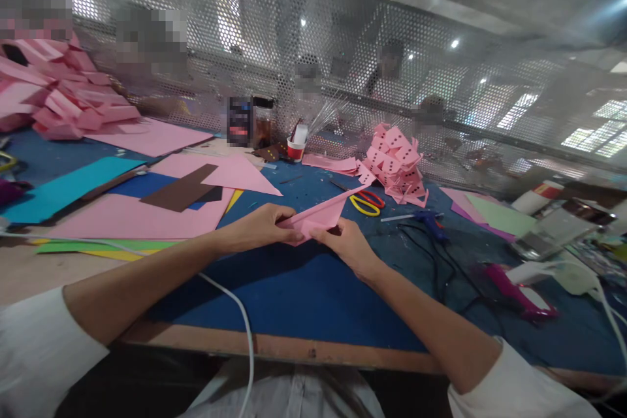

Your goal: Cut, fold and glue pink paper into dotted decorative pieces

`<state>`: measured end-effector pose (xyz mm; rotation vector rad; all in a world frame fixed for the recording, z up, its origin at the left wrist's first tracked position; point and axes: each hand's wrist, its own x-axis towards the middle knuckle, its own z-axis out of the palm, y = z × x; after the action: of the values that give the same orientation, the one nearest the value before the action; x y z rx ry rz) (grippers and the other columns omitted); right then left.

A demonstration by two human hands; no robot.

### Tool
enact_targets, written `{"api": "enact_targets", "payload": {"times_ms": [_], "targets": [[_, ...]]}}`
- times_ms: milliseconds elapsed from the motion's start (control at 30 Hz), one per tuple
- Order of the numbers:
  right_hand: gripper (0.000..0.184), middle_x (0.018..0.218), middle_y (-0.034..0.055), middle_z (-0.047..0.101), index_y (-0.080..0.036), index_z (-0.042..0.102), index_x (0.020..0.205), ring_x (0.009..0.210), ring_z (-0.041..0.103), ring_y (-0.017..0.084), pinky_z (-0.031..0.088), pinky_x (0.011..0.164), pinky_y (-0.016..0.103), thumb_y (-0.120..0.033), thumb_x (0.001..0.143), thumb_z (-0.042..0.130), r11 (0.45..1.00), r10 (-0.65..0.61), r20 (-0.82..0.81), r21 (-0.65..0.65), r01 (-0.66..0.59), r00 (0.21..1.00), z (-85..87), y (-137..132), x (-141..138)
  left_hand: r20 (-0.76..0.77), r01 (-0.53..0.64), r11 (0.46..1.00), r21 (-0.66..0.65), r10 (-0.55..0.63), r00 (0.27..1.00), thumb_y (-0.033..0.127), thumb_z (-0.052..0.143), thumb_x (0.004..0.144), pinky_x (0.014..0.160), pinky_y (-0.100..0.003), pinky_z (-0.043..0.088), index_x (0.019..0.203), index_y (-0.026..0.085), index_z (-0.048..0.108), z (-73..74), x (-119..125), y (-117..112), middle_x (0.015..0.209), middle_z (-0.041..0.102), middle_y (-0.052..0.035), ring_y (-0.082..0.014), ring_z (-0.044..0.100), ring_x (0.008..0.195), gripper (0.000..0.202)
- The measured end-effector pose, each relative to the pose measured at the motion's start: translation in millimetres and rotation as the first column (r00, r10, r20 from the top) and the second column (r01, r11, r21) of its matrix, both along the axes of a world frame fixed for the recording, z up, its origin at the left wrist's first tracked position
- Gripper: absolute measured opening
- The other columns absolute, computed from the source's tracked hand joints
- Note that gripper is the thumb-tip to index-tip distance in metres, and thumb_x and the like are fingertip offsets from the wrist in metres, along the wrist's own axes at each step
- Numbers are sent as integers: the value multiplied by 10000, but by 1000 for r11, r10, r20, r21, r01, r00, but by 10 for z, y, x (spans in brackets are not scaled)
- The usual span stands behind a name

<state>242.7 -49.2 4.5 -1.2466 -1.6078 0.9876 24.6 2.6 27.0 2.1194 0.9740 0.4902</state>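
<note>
Between my two hands is a folded piece of pink paper point(321, 214), raised a little above the blue table top point(294, 300). My left hand point(272, 225) is closed on its left end, thumb in front. My right hand point(345, 241) pinches its lower right edge. A long narrow fold runs up and to the right, ending near scissors point(366, 202) with red and yellow handles. Fingers behind the paper are partly hidden.
Pink, brown and blue sheets point(147, 215) lie left. Folded pink pieces with black dots point(396, 163) are piled behind. A blue glue gun point(432, 225) with black cord and a magenta tool point(522, 290) lie right. A white cable point(240, 307) crosses the front edge.
</note>
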Motion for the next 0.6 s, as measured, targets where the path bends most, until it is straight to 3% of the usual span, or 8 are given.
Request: {"api": "enact_targets", "payload": {"times_ms": [167, 600], "targets": [[311, 751, 33, 687, -136, 703, 795, 710, 598, 175, 437, 625, 253, -443, 745, 718, 1000, -28, 28, 2, 28, 999, 8, -3, -7, 3, 9, 1000, -13, -9, 1000, 560, 651, 738, 505, -228, 225, 738, 165, 596, 5, 5, -5, 625, 439, 49, -110, 370, 573, 399], [343, 769, 47, 698, -128, 700, 802, 712, 611, 186, 448, 634, 270, -466, 743, 725, 999, -27, 26, -28, 27, 999, 16, -7, -13, 17, 36, 999, -30, -36, 999, 549, 634, 769, 507, -234, 210, 719, 163, 577, 13, -3, -19, 630, 414, 50, -106, 355, 578, 394]]}}
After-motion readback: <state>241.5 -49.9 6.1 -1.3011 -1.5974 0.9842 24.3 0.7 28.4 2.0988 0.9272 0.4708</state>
